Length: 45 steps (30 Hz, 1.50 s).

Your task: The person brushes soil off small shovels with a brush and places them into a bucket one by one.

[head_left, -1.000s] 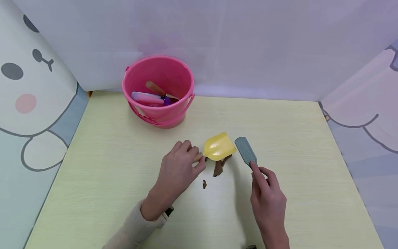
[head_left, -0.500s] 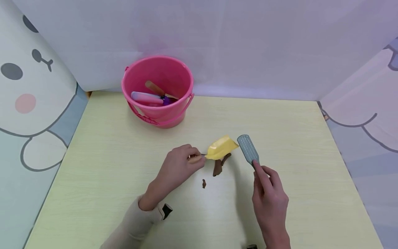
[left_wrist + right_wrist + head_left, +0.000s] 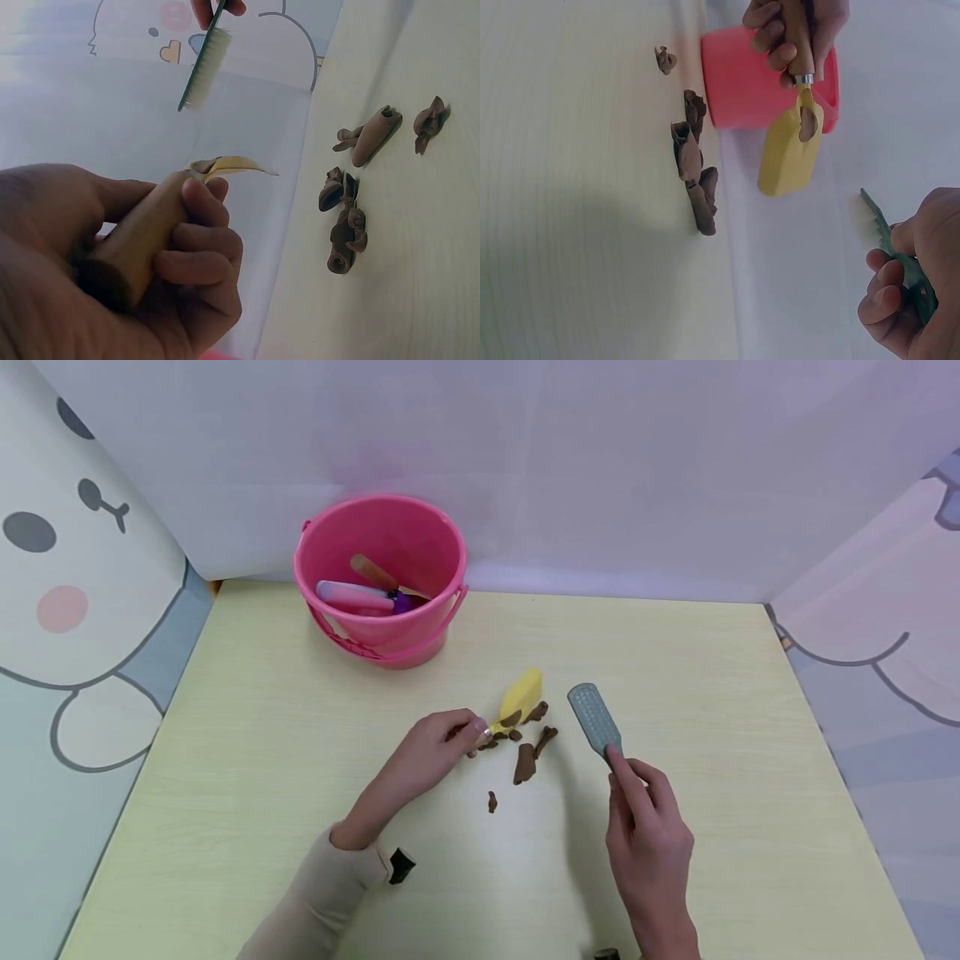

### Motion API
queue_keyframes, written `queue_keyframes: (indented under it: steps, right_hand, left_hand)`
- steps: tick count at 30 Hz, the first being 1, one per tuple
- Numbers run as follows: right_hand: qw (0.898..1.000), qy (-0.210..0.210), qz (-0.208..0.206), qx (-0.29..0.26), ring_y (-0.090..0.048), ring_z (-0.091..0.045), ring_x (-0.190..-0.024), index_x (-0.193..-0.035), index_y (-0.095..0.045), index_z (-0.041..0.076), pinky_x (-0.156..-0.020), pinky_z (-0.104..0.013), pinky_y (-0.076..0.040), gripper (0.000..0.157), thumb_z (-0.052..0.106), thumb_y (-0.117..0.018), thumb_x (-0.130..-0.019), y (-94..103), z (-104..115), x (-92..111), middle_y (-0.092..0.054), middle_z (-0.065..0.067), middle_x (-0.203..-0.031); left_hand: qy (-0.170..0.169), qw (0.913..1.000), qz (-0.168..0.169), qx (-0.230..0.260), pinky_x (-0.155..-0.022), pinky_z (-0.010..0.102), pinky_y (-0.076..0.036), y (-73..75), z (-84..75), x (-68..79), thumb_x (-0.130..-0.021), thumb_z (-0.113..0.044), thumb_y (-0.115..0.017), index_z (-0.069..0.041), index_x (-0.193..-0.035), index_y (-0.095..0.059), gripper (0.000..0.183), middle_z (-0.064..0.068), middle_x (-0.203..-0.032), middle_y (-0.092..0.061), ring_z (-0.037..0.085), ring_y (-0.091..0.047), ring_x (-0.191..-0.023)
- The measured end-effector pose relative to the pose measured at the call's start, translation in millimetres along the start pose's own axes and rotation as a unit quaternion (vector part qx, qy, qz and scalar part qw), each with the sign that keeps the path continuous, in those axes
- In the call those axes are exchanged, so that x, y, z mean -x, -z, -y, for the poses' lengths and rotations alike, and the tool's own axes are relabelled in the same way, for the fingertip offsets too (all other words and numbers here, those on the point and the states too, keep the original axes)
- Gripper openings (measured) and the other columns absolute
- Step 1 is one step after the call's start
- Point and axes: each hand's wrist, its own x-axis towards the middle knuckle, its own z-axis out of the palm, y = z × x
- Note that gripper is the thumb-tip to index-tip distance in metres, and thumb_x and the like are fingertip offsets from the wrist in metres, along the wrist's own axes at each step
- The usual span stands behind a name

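Note:
In the head view, my left hand [image 3: 435, 752] grips the wooden handle of a small shovel [image 3: 523, 692] with a yellow blade. The blade stands tilted on its side over the table. A brown curled piece [image 3: 808, 124] clings at its neck, seen in the right wrist view. Several more brown curled pieces [image 3: 525, 764] lie on the table below and in front of the blade. My right hand [image 3: 649, 839] holds a small green brush [image 3: 595, 714] to the right of the shovel, with its pale bristles [image 3: 210, 64] visible in the left wrist view.
A pink bucket [image 3: 442, 639] stands at the back left of the pale wooden table [image 3: 720, 693]. Inside it are a wooden handle [image 3: 373, 572] and a pink-and-white handle [image 3: 352, 597]. Light printed cloth [image 3: 600, 477] hangs behind and at both sides.
My left hand has turned the shovel, so its blade has rolled from flat onto its side. More brown pieces now show on the table beneath it. The brush has barely moved.

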Motion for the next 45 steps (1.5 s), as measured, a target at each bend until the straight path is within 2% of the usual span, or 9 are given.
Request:
queue_keyframes:
  steps: [9, 14, 19, 24, 26, 30, 32, 34, 45]
  right_hand:
    - [1.000, 0.003, 0.002, 0.002, -0.058, -0.015, -0.066, -0.129, -0.074, 0.011, -0.058, -0.018, -0.049, 0.057, -0.017, -0.075, -0.080, -1.1, 0.2, 1.1, -0.070, -0.014, -0.105]
    - [1.000, 0.007, 0.007, 0.002, -0.058, -0.016, -0.064, -0.128, -0.075, 0.011, -0.055, -0.018, -0.048, 0.059, -0.018, -0.077, -0.077, -2.9, 0.7, 2.0, -0.070, -0.014, -0.105]
    - [1.000, 0.009, 0.023, 0.001, -0.061, -0.017, -0.067, -0.129, -0.074, 0.012, -0.056, -0.017, -0.050, 0.063, -0.019, -0.078, -0.075, -3.6, 1.9, 2.4, -0.070, -0.013, -0.106]
    - [0.999, 0.021, 0.035, -0.005, -0.061, -0.016, -0.065, -0.129, -0.074, 0.013, -0.055, -0.018, -0.050, 0.065, -0.019, -0.080, -0.073, -5.1, 2.9, 2.2, -0.070, -0.012, -0.106]
    - [0.999, 0.030, 0.040, -0.012, -0.061, -0.015, -0.065, -0.129, -0.074, 0.012, -0.055, -0.018, -0.049, 0.060, -0.016, -0.079, -0.076, -5.9, 3.0, 1.8, -0.070, -0.012, -0.106]
    - [0.997, 0.050, 0.048, -0.028, -0.059, -0.014, -0.062, -0.130, -0.074, 0.012, -0.054, -0.017, -0.047, 0.029, 0.010, -0.065, -0.103, -7.5, 3.4, 0.6, -0.070, -0.011, -0.106]
    - [0.996, 0.060, 0.054, -0.034, -0.058, -0.012, -0.061, -0.130, -0.074, 0.012, -0.054, -0.016, -0.046, 0.031, 0.023, -0.054, -0.110, -7.9, 4.2, -0.4, -0.071, -0.010, -0.106]
    - [0.995, 0.067, 0.060, -0.042, -0.057, -0.011, -0.062, -0.130, -0.074, 0.011, -0.055, -0.016, -0.046, 0.035, 0.028, -0.049, -0.112, -8.1, 5.0, -1.2, -0.071, -0.010, -0.106]
    - [0.992, 0.083, 0.090, -0.036, -0.063, -0.016, -0.074, -0.130, -0.074, 0.016, -0.058, -0.022, -0.051, 0.036, 0.028, -0.046, -0.112, -7.8, 6.7, -0.4, -0.070, -0.007, -0.107]
  left_hand:
    - [0.012, 0.9958, 0.051, 0.075, -0.065, 0.028, -0.044, 1.3, 3.5, -0.6, -0.112, -0.031, -0.049, -0.003, -0.108, -0.067, 0.034, 0.004, -0.089, -0.064, 0.017, -0.049, -0.073]
    - [0.026, 0.9879, 0.074, 0.134, -0.059, 0.023, -0.043, -0.8, 3.9, -1.2, -0.114, -0.032, -0.042, -0.001, -0.114, -0.063, 0.037, 0.004, -0.088, -0.061, 0.015, -0.048, -0.069]
    - [0.046, 0.9775, 0.092, 0.184, -0.061, 0.023, -0.047, -2.1, 1.1, -0.9, -0.115, -0.032, -0.037, -0.004, -0.123, -0.061, 0.038, 0.004, -0.091, -0.061, 0.014, -0.053, -0.072]
    - [0.058, 0.9705, 0.108, 0.207, -0.063, 0.024, -0.050, -3.7, -0.2, -1.3, -0.115, -0.031, -0.036, -0.004, -0.126, -0.059, 0.037, 0.004, -0.093, -0.061, 0.015, -0.056, -0.071]
    - [0.058, 0.9697, 0.112, 0.209, -0.064, 0.025, -0.051, -4.8, 0.5, -1.7, -0.115, -0.030, -0.037, -0.003, -0.127, -0.058, 0.037, 0.004, -0.094, -0.062, 0.017, -0.057, -0.072]
    - [0.061, 0.9680, 0.121, 0.211, -0.064, 0.027, -0.053, -6.8, 2.2, -2.4, -0.114, -0.029, -0.040, -0.001, -0.127, -0.057, 0.036, 0.007, -0.096, -0.064, 0.019, -0.059, -0.073]
    - [0.063, 0.9667, 0.127, 0.213, -0.065, 0.028, -0.054, -7.4, 2.6, -2.9, -0.114, -0.028, -0.041, -0.002, -0.127, -0.057, 0.033, 0.008, -0.098, -0.065, 0.019, -0.060, -0.073]
    - [0.065, 0.9652, 0.131, 0.217, -0.066, 0.028, -0.055, -8.0, 2.6, -3.5, -0.114, -0.027, -0.043, -0.003, -0.126, -0.058, 0.031, 0.010, -0.099, -0.065, 0.020, -0.061, -0.074]
    - [0.060, 0.9619, 0.140, 0.227, -0.064, 0.028, -0.057, -9.1, 1.8, -2.9, -0.113, -0.028, -0.044, -0.003, -0.129, -0.060, 0.034, 0.012, -0.099, -0.067, 0.022, -0.062, -0.072]
